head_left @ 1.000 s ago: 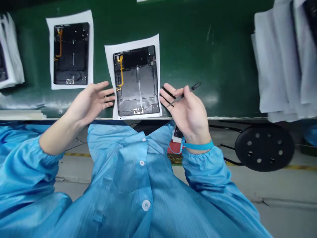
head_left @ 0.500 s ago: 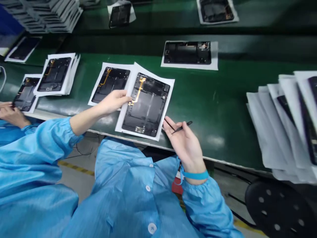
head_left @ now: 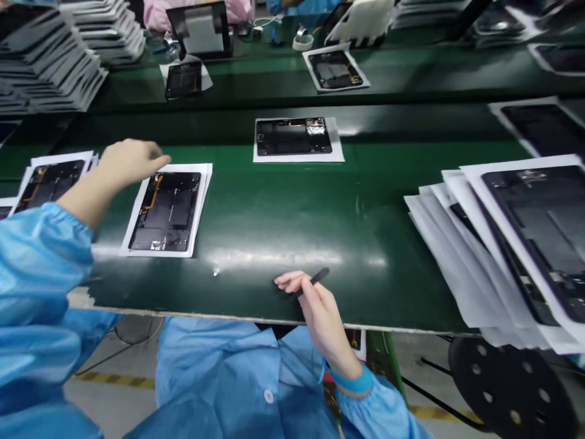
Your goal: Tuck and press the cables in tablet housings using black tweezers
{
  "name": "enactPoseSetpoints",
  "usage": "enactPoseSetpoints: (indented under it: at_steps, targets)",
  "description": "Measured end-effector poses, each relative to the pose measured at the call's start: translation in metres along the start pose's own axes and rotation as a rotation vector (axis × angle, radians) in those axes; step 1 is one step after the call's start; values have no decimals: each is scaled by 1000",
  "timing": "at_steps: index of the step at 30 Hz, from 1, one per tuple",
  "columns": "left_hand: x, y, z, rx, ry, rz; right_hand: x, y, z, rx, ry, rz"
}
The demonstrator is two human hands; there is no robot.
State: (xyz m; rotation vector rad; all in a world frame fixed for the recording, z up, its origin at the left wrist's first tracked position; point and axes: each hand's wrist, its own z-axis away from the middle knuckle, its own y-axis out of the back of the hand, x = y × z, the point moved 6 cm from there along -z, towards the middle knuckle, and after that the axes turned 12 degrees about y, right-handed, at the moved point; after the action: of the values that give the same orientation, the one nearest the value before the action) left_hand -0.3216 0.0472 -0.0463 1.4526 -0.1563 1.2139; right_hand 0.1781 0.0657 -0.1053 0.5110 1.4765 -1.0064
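While the far-left tablet chassis lies on its own paper sheets at the belt's near edge, the left hand hovers just beyond the top-left corner of the opened tablet, fingers loosely curled and gripping nothing. That tablet rests face down on a white paper sheet on the green conveyor belt, its orange flex cable toward the left side. By the look of it, this unit has been set down on the belt. Further right, the right hand rests at the near edge of the belt, pinching a slim black tool between thumb and fingers. At far right a fanned stack of tablets on paper overhangs the belt; taking one would likely call for the free left hand, with the tool kept clear of the boards.
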Motion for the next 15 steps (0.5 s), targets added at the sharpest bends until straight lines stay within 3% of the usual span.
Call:
enactPoseSetpoints:
  at_steps: [3,5,8,11,15]
  targets:
    - [52,-58,-80,-27,39,-224,-5,11,5,30,105,94]
    - [94,-105,-130,-68,-25,-287,-7,12,7,34,154,134]
    - [147,-163,-185,-94,-105,-327,-13,8,9,14,229,240]
    - [174,-191,-218,-130,-129,-339,-18,4,10,0,283,328]
    - [182,-195,-236,-226,-167,-280,-21,4,8,-8,292,296]
